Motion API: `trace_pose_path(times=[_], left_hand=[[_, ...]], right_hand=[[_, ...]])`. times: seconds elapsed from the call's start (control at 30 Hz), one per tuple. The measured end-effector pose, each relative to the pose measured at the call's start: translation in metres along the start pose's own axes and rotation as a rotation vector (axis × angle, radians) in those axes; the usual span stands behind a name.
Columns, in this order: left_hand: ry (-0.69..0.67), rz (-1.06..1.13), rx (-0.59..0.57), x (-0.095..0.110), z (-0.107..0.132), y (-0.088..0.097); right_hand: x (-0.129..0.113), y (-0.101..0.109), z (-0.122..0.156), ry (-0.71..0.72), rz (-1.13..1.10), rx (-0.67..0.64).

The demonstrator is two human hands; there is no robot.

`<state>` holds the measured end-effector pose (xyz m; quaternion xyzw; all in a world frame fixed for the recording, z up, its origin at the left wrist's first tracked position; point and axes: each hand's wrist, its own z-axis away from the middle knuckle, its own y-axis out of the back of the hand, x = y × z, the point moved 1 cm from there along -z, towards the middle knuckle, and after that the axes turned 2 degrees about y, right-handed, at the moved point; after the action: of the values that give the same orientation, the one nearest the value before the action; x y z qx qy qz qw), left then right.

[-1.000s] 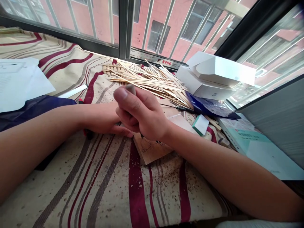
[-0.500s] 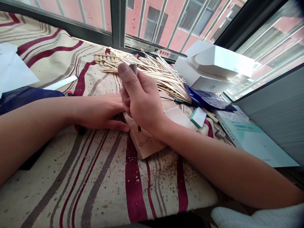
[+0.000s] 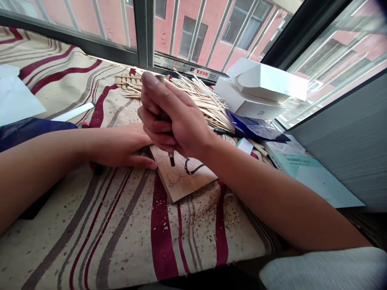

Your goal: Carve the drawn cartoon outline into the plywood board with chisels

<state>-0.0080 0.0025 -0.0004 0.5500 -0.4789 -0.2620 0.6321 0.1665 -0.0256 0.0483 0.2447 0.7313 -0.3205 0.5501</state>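
Note:
My right hand [image 3: 173, 121] is clenched round a carving tool [image 3: 171, 160], thumb on top of its handle, with the dark tip pointing down just above a thin wooden board [image 3: 184, 179]. The board lies on the striped cloth and carries a drawn outline with a dark cut line. My left hand [image 3: 127, 145] lies flat on the cloth with its fingers stretched against the board's left edge, holding nothing.
A heap of thin wooden strips [image 3: 196, 98] lies behind the hands by the window. White boxes [image 3: 256, 90] stand at the back right, next to a dark blue sheet [image 3: 256, 127] and a teal booklet [image 3: 308, 173]. Wood shavings litter the striped cloth [image 3: 121, 225]. White paper [image 3: 15, 100] lies far left.
My right hand has lifted a little and shifted left, baring more of the board and its dark cut line. The view has swung slightly right. My left hand has stayed put.

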Motion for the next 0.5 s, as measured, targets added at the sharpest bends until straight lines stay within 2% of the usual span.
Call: trace_pose_path(times=[0.13, 0.23, 0.37, 0.5], left_hand=[[0.022, -0.064, 0.004, -0.006, 0.001, -0.002], [0.069, -0.058, 0.006, -0.012, 0.002, -0.004], [0.121, -0.032, 0.001, -0.014, 0.002, -0.005], [0.155, -0.063, -0.029, -0.015, 0.002, -0.004]], right_hand=[[-0.026, 0.003, 0.001, -0.073, 0.157, -0.001], [-0.036, 0.008, 0.000, -0.060, 0.209, 0.036], [-0.033, 0.017, 0.008, 0.008, 0.167, 0.114], [-0.020, 0.029, 0.029, 0.037, 0.111, 0.154]])
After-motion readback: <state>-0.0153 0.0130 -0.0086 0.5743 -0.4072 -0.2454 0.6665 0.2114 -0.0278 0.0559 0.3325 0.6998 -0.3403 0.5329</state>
